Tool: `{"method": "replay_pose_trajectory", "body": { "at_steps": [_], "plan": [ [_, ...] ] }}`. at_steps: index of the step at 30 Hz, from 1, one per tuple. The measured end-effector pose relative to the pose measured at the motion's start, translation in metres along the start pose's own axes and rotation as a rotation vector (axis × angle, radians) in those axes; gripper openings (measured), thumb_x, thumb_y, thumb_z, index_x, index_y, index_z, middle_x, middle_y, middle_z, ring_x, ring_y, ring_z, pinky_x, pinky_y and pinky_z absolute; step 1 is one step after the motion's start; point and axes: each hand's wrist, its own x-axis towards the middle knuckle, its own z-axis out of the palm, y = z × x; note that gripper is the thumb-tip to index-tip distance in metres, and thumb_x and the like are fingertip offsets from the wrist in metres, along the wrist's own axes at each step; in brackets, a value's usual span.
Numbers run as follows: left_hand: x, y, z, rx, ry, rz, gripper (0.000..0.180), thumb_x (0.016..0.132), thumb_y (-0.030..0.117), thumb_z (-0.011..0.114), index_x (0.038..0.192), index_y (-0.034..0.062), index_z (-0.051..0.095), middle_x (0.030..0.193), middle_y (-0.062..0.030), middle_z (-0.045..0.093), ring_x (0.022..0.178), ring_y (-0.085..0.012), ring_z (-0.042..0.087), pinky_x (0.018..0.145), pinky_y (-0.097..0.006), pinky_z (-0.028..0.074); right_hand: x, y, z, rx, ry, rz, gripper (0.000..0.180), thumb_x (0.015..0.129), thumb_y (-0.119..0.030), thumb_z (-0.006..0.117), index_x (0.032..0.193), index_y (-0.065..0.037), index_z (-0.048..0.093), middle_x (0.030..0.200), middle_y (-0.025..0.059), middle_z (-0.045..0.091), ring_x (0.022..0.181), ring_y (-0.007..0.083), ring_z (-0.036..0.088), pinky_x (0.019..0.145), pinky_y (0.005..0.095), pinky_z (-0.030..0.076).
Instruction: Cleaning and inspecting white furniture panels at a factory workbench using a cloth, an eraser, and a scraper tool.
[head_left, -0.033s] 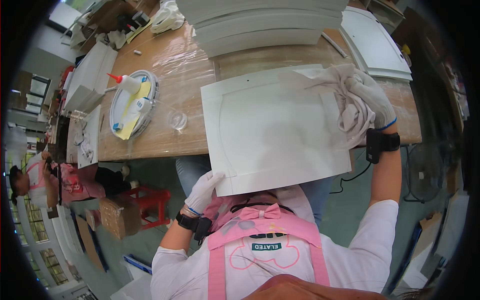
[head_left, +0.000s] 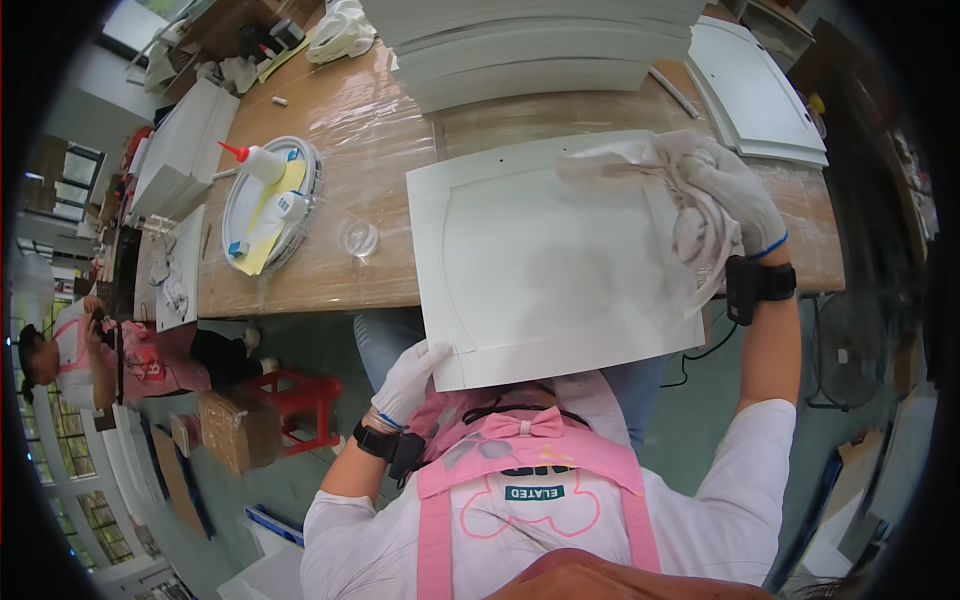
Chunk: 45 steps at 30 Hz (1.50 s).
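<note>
- The white panel [head_left: 545,265] lies with its far half on the wooden surface [head_left: 370,150] and its near half jutting out past the edge toward the person's lap; it has a raised frame around a sunken middle field.
- The left hand [head_left: 408,378], gloved in white, has its grip pinched on the panel's near left corner, thumb on top and fingers apparently beneath, though the underside is hidden.
- The right hand [head_left: 735,195], also gloved, is pressed down on a bunched pale cloth [head_left: 680,190] at the panel's far right part, fingers curled over the folds.
- Judging by its look, the panel is stiff and flat, light enough for one corner hold to steady it, but broad, so it would swing or tip off the edge if the corner were let go.
- Its painted face looks smooth and likely slippery under gloves; the edges and corners give the surest hold, and the finish would probably mark or chip if knocked.
- The cloth is soft and limp, taking whatever shape the hand gives it.
- Beyond the panel stands a stack of white panels [head_left: 540,45]; to the left sits a round tray [head_left: 310,175] with a squeeze bottle [head_left: 262,163], and a small clear cup [head_left: 357,238] just beside it.
- A second person [head_left: 110,355] crouches on the floor near a red stool [head_left: 295,400] at far left.
</note>
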Motion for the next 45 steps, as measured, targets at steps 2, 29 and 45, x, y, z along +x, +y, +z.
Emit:
{"method": "replay_pose_trajectory", "body": {
  "at_steps": [2, 29, 45],
  "plan": [
    [-0.004, 0.002, 0.002, -0.010, -0.013, 0.014, 0.042, 0.102, 0.030, 0.058, 0.124, -0.0065, 0.058, 0.110, -0.0096, 0.069, 0.094, -0.0162, 0.067, 0.083, -0.030, 0.056, 0.022, 0.013, 0.022, -0.628, 0.131, -0.153, 0.037, 0.094, -0.026, 0.062, 0.124, -0.004, 0.065, 0.105, 0.0092, 0.071, 0.097, 0.0199, 0.065, 0.088, 0.0303, 0.050],
    [0.079, 0.165, -0.064, 0.443, 0.589, 0.834, 0.093, 0.082, 0.018, 0.082, 0.155, 0.0037, 0.025, 0.135, -0.0175, 0.055, 0.124, -0.0263, 0.056, 0.102, -0.037, 0.048, 0.022, 0.060, 0.127, -1.548, 0.130, -0.307, 0.049, 0.087, -0.044, 0.066, 0.127, -0.016, 0.064, 0.134, 0.0153, 0.058, 0.120, 0.0327, 0.054, 0.099, 0.0446, 0.046],
    [0.013, 0.157, -0.011, 2.152, 0.702, 0.611, 0.054, 0.091, 0.017, 0.060, 0.144, 0.0205, 0.050, 0.097, -0.0095, 0.063, 0.089, -0.0270, 0.063, 0.074, -0.041, 0.051, 0.029, 0.087, 0.111, -1.530, 0.262, -0.322, 0.043, 0.093, -0.038, 0.059, 0.132, -0.021, 0.062, 0.137, 0.0102, 0.055, 0.124, 0.0312, 0.054, 0.098, 0.0466, 0.048]
  ]
}}
